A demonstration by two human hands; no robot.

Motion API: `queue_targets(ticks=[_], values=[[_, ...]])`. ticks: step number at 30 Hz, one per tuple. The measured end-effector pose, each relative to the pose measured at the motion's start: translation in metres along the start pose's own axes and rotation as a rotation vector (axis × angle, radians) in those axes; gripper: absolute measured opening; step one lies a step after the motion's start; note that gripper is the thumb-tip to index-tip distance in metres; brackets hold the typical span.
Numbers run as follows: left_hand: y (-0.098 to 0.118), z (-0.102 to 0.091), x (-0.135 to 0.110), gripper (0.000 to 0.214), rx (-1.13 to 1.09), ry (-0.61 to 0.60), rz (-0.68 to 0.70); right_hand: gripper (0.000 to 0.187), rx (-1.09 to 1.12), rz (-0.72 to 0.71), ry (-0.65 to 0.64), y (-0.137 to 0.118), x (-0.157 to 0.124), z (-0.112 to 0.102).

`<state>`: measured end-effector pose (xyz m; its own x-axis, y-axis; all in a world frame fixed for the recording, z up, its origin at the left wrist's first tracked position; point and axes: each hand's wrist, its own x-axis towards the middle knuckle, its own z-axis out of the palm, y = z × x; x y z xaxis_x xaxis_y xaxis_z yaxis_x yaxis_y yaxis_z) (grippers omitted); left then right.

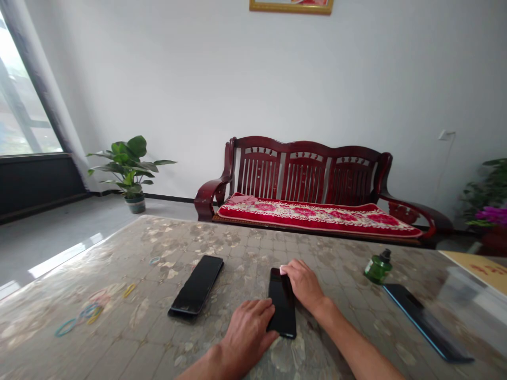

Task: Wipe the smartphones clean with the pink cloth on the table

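A black smartphone (283,311) lies flat on the table in front of me, its dark screen facing up. My left hand (250,328) grips its lower left side, with the thumb by the bottom edge. At the upper right corner, my right hand (304,282) pinches a small white piece (282,270) against the screen; whether it is tissue or cloth I cannot make out. To the left rests another black phone (198,285), with a dark edge showing under its lower end. A blue-edged phone (425,322) lies at the right.
A green pump bottle (379,267) stands right of my hands. Several coloured bands (91,311) are scattered at the left of the patterned tablecloth (138,253). A yellow-topped box (481,272) sits at the right edge. Beyond the table are a wooden bench (304,179) and a potted plant (132,163).
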<state>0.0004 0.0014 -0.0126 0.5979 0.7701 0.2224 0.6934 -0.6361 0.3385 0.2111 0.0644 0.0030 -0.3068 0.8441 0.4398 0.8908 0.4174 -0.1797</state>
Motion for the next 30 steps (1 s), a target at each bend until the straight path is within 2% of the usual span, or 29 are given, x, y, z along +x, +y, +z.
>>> queue_targets(ticks=[3,9,12,20,27,30], values=[[0.0,-0.001,0.0,0.039,-0.006,-0.006,0.0,0.027,-0.022,0.016,0.005,0.001,0.001,0.002],[0.003,-0.005,0.0,0.038,-0.013,-0.017,-0.003,0.029,0.083,-0.04,-0.047,-0.02,-0.034,-0.014],[0.004,-0.006,0.0,0.036,-0.017,-0.008,-0.01,0.028,0.111,-0.078,-0.075,-0.022,-0.042,-0.019],[0.002,-0.009,0.0,0.037,-0.019,-0.035,0.002,0.028,-0.025,0.063,-0.083,-0.009,-0.011,-0.009],[0.003,-0.011,0.001,0.029,-0.016,-0.017,0.013,0.027,0.047,-0.073,-0.107,-0.027,-0.03,-0.013],[0.002,-0.009,0.003,0.031,-0.002,-0.011,0.006,0.027,0.022,-0.055,-0.115,-0.025,-0.021,-0.01]])
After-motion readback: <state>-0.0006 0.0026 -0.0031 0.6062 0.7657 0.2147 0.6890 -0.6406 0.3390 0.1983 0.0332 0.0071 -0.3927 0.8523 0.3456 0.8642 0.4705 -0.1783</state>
